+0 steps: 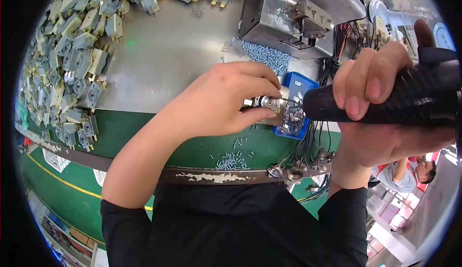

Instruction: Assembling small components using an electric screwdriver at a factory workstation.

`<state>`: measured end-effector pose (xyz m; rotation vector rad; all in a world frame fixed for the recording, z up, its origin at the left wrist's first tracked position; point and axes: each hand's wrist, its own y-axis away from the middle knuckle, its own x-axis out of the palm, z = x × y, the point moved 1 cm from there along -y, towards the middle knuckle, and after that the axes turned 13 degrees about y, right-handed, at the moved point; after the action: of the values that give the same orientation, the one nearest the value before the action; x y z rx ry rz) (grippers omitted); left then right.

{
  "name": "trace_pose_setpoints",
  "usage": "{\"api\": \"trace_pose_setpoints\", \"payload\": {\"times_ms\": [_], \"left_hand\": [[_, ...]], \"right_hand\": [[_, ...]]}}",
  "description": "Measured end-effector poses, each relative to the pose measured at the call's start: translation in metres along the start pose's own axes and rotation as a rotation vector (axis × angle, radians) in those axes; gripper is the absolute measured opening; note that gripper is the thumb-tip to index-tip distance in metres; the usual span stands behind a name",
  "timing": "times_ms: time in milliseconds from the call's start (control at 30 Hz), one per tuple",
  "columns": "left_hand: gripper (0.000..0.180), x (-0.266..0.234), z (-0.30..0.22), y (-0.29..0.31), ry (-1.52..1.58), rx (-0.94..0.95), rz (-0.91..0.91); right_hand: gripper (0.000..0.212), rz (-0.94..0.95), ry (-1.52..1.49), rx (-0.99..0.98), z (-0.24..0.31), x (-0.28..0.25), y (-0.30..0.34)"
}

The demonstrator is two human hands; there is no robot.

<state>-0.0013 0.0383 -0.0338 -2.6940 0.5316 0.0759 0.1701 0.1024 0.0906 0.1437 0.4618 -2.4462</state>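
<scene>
My left hand [236, 96] is closed, its thumb and fingers around a small silvery round part with terminals [267, 104] near the blue tray. Wrapped in my right hand [370, 82] is a black power screwdriver [414, 96], lying nearly level, with its nose to the left. Its thin bit [290, 100] reaches the held part; whether the tip sits in a screw is too small to tell. Behind the screwdriver's nose stands the blue tray [299, 80], holding loose small metal terminals [293, 120].
Grey and cream switch-like housings [79, 50] are heaped at the left. Bluish screws form a pile [267, 57] beside a metal fixture [288, 21], with more screws [232, 161] near the front edge. Black wires with round metal ends [294, 173] hang over that edge. Another person [404, 175] is at far right.
</scene>
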Motion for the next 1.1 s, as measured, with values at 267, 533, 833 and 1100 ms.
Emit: {"api": "trace_pose_setpoints", "payload": {"times_ms": [267, 533, 833, 1100], "left_hand": [[0.033, 0.003, 0.002, 0.003, 0.013, 0.001, -0.019], [0.032, 0.004, 0.001, 0.006, 0.015, 0.005, -0.030], [0.030, 0.003, 0.001, 0.006, 0.010, 0.014, -0.041], [0.026, 0.005, 0.002, 0.006, 0.025, -0.018, -0.043]], "right_hand": [[0.106, -0.046, 0.018, -0.061, -0.003, 0.011, 0.013], [0.109, -0.089, 0.022, -0.143, -0.006, 0.019, 0.016], [0.115, -0.091, 0.092, -0.178, -0.005, 0.013, 0.031], [0.108, -0.097, -0.058, -0.110, -0.021, 0.006, 0.037]]}}
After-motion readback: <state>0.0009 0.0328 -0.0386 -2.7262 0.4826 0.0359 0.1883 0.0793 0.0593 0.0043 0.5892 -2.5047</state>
